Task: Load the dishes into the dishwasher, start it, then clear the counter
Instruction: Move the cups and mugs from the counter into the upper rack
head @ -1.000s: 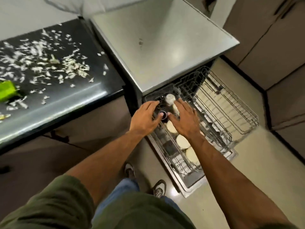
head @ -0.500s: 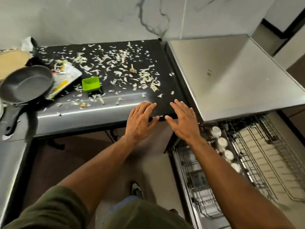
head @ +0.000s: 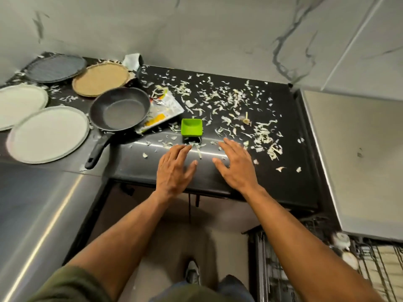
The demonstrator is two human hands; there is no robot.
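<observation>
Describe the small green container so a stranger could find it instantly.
Start at the black counter littered with pale vegetable shreds. Right of the dark frying pan, near the front edge, sits the green container. It is the only bright green, square item there.

Kitchen: counter [head: 290, 188], frying pan [head: 120, 109], dishwasher rack [head: 370, 271]

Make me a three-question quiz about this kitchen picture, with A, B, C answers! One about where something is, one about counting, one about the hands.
1. Where is the green tub?
A. in the frying pan
B. on the black counter
C. on a plate

2. How many round plates lie on the counter?
A. two
B. four
C. six

3. What are the left hand and right hand holding?
A. nothing
B. a plate
C. a cup

Answers:
1 B, it stands among the scraps.
2 B, four lie left of the pan.
3 A, both are open and empty.
</observation>
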